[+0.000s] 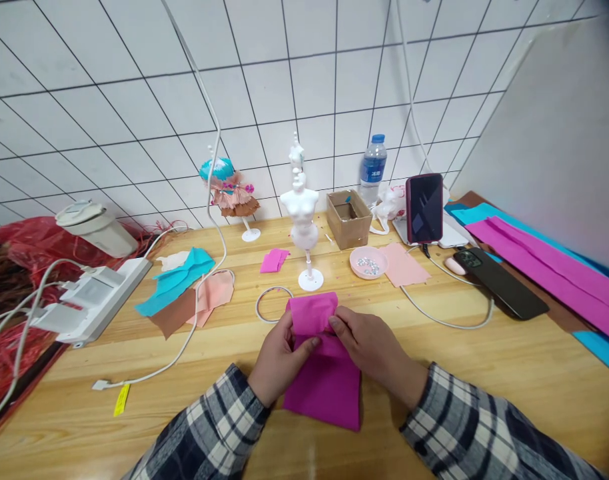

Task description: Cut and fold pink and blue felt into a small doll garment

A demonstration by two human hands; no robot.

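Left grip: my left hand (277, 357) pinches the magenta cloth (329, 390), thumb on top at the fold line and fingers tucked under its left edge.
Right grip: my right hand (372, 347) is closed on the same fold from the other side, its fingertips (336, 325) pressed down on the crease.
Cloth position: it lies flat on the bench (484, 373) right in front of me, between both wrists. Its far end is turned up into a flap (312, 310).
Long axis: it runs away from me, leaning slightly left at the far end. The crease crosses it from side to side.
Which hand is nearer: both touch the crease. The left sits closer to the flap, and the right covers more of the lower panel.
Direction from the grips: the free flap lies just beyond the fingertips, and the loose near end is under my forearms.
Beyond the flap: a white cord loop (273, 303) is just beside it, and the bare white mannequin (304, 220) stands a little farther back.
To the right: a pink bead dish (368, 262), well apart from the cloth.
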